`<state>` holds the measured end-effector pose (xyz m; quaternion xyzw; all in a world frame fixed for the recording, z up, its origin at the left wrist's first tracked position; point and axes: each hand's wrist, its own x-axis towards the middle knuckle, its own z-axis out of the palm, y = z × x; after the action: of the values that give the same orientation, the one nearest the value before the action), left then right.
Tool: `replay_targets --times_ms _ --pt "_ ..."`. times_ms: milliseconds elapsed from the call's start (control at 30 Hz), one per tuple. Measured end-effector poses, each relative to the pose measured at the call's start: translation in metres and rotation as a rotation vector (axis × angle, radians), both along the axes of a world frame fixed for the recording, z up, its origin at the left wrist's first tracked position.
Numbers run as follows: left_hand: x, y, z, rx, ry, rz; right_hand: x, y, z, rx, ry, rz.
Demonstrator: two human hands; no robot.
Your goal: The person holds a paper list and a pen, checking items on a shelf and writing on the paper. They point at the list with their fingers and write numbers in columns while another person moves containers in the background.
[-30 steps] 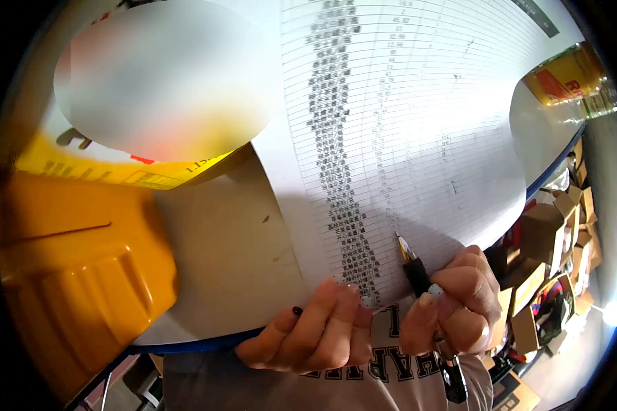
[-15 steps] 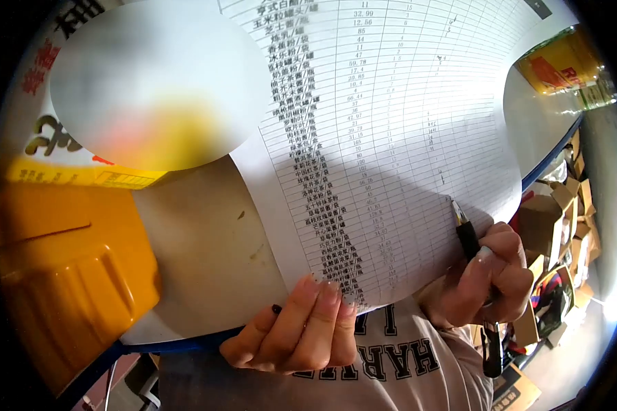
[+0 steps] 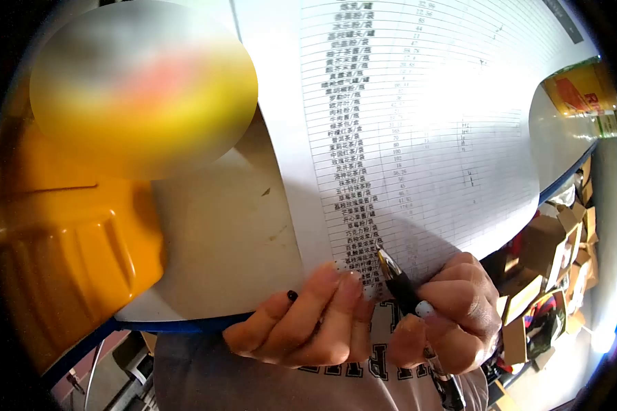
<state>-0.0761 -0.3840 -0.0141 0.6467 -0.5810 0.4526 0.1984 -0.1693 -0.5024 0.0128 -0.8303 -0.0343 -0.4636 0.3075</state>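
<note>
A printed sheet of paper (image 3: 408, 175), ruled in rows with item names, numbers and a few handwritten marks, fills the middle of the view and curves upward. My left hand (image 3: 308, 318) pinches its bottom edge, fingers bent and bunched together. In my right hand (image 3: 456, 312) is a pen (image 3: 403, 289) with a black grip and a metal tip. That tip points at the lower name column, right at the printed text. Both hands are close together in front of the grey shirt (image 3: 206, 370) with dark lettering.
Under the paper is a pale table (image 3: 219, 233) with a blue edge. At the left stands an orange plastic container (image 3: 82, 253). A bottle with a yellow label (image 3: 576, 89) is at the upper right. Open cardboard boxes (image 3: 545, 243) are piled beyond the table's right side.
My right hand has moved left and down, bringing the pen tip from the right-hand columns to the name column. The sheet has shifted rightward in view; my left hand keeps its hold.
</note>
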Motion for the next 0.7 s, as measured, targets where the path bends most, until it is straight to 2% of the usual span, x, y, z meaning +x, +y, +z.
replay_targets --times_ms 300,400,500,533,600,700 --pt "0.005 -0.003 -0.005 -0.068 -0.076 0.001 0.004 0.003 0.002 -0.024 0.041 -0.025" --pt "0.004 -0.002 -0.005 -0.047 -0.057 0.003 0.007 0.002 -0.004 -0.041 -0.057 -0.041" --pt "0.0 -0.002 -0.004 -0.034 0.005 0.019 0.003 0.001 -0.006 0.25 -0.203 -0.062" --pt "0.0 -0.001 -0.003 -0.01 0.023 0.01 -0.001 -0.013 -0.004 0.222 -0.2 0.016" --pt "-0.001 0.003 0.003 0.065 0.068 -0.004 -0.018 -0.022 0.003 0.454 -0.082 0.012" --pt "-0.005 0.0 0.003 0.054 0.086 0.039 -0.012 -0.028 0.016 0.628 -0.035 -0.157"
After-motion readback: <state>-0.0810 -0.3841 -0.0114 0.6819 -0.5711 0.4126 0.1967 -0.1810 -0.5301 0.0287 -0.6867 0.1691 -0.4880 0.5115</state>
